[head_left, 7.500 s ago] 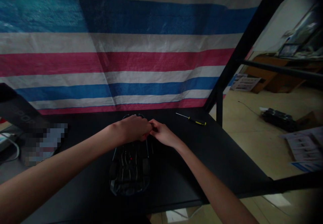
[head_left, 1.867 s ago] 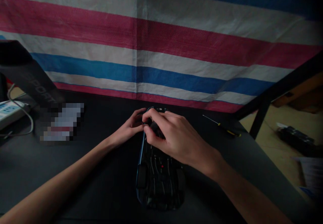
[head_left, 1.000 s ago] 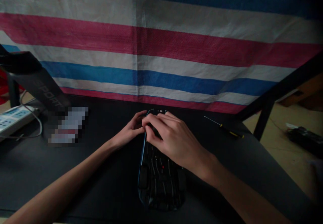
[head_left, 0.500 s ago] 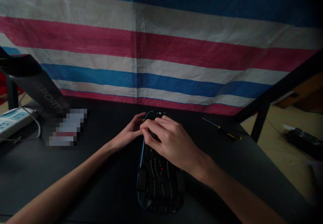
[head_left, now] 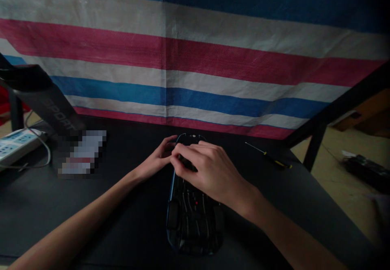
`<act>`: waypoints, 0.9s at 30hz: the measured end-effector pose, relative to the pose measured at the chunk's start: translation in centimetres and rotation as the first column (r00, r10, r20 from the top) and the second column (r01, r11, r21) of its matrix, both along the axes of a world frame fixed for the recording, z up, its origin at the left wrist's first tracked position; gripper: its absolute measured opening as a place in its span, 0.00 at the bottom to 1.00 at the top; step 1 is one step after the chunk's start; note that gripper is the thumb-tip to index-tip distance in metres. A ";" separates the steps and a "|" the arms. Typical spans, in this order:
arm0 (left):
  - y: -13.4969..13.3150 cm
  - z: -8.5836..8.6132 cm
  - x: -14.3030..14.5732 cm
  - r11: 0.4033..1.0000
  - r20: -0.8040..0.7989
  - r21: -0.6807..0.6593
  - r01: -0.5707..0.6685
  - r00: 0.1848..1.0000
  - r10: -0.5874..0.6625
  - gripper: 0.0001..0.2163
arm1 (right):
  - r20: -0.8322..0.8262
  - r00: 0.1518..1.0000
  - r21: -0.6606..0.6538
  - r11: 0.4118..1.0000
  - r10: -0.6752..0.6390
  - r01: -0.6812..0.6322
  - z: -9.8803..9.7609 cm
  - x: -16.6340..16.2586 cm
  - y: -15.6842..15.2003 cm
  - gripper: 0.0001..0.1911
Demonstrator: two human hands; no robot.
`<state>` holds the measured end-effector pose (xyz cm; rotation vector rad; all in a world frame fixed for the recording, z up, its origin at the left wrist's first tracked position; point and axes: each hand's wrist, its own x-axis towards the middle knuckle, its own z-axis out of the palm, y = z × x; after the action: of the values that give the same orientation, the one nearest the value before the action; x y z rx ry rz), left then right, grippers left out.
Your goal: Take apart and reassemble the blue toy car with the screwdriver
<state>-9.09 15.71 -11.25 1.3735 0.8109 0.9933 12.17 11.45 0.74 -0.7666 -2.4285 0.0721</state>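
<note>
A toy car (head_left: 195, 217) lies upside down on the black tabletop, its dark underside with wheels facing up and a bluish body edge showing on the left. My left hand (head_left: 160, 156) grips the car's far left side, fingers curled along the edge and partly hidden. Across the far half of the underside is my right hand (head_left: 204, 162), its thumb and forefinger pinched together close to my left thumb. Whatever sits between those fingertips is too small or hidden to make out. To the right rests a screwdriver (head_left: 277, 162) with a black and yellow handle.
On the left are a dark bottle (head_left: 57, 109) marked SPORT, a blurred-out flat item (head_left: 87, 150) and a white power strip (head_left: 18, 144) with a grey cable. A striped tarp (head_left: 213, 59) hangs behind the table. A black frame bar (head_left: 317, 146) stands at right.
Almost nothing differs. The view has shifted very slightly, and both hands stay at the far part of the toy car with the right fingers still pinched.
</note>
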 end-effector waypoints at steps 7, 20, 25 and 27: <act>-0.1 0.3 0.0 1.000 -0.013 0.016 -0.003 1.000 0.003 0.36 | -0.007 1.000 -0.005 1.000 0.025 -0.025 0.1 0.1 0.1 0.06; -0.2 0.2 -0.1 1.000 -0.028 0.022 -0.008 1.000 0.009 0.34 | -0.018 1.000 -0.001 1.000 -0.004 0.004 -0.2 0.2 0.3 0.10; -0.3 0.5 0.1 1.000 -0.048 0.024 -0.014 0.999 0.015 0.35 | 0.002 0.999 0.066 0.997 0.045 -0.045 0.0 0.1 0.2 0.09; -0.3 0.5 0.1 1.000 -0.044 0.009 -0.013 0.999 0.013 0.35 | 0.012 0.999 0.060 0.997 0.039 -0.040 0.0 0.1 0.2 0.08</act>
<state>-8.95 15.44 -10.71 1.4036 0.8502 0.9810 12.30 11.66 0.74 -0.6938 -2.4446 0.0096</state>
